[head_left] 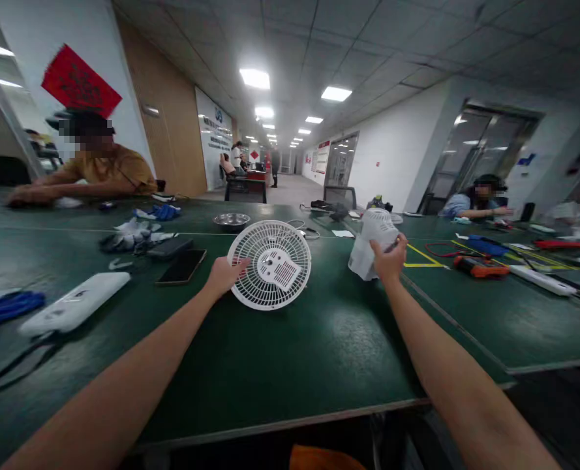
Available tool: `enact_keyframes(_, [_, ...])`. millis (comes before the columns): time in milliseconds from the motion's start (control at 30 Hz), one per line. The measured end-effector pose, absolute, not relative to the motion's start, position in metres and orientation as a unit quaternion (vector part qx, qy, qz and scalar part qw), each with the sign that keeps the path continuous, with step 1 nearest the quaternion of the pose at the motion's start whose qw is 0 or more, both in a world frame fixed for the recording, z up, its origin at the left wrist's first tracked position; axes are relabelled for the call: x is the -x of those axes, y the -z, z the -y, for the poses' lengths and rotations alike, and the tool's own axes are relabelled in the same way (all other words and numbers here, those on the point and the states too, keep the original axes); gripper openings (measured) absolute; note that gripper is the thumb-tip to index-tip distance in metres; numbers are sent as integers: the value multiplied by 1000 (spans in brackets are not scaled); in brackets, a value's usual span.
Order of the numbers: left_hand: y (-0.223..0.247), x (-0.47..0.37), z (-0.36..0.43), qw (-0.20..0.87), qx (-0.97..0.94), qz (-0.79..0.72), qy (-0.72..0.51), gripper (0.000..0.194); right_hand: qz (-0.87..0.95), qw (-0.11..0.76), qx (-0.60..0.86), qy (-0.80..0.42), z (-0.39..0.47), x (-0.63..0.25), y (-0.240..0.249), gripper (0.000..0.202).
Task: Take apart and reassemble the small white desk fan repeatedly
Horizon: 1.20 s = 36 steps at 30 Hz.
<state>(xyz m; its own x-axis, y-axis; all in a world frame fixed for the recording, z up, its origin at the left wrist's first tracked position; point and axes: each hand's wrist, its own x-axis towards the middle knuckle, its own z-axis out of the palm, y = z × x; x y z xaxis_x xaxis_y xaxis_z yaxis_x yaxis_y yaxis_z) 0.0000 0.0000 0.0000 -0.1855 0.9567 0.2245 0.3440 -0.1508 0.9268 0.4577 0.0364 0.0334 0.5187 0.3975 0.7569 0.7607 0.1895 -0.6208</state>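
The person's left hand is pinched on the edge of a round white plastic fan grille, thin ribs radiating from its middle. Right hand is curled round a chunky frosted-white plastic housing, well apart over the smooth dark green tabletop. Looks like parts-handling; next move probably calls for steady grips on both.

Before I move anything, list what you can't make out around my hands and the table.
Head view, all items:
- White round slatted plastic grille: far face, turned away from the camera.
- White vented plastic housing: part of its right side, covered by the right hand.
- Orange item: the rest, cut off by the bottom edge.
- Blue coiled bundle: the rest, cut off by the left edge.
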Motion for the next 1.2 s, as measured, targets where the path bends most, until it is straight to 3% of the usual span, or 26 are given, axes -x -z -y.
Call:
enact_keyframes(400, [2, -1, 0, 353, -533, -555, -532, 31, 502, 562, 617, 226, -27, -452, -41, 81])
enact_keyframes(600, [2, -1, 2, 344, -539, -555, -532, 31, 562, 564, 531, 291, -16, -434, -53, 77])
enact_keyframes(733, [-2, -2, 5, 348, -530, -564, -529, 28, 651, 540, 486, 220, -11, -402, -51, 75])
enact_keyframes(900, [-2, -1, 6, 354, -536, -552, -531, 30, 715, 411, 562, 64, -14, -367, -25, 71])
enact_keyframes(1200, [-7, -5, 9, 327, -534, -575, -526, 27, 707, 279, 650, -7, -26, -368, -2, 78])
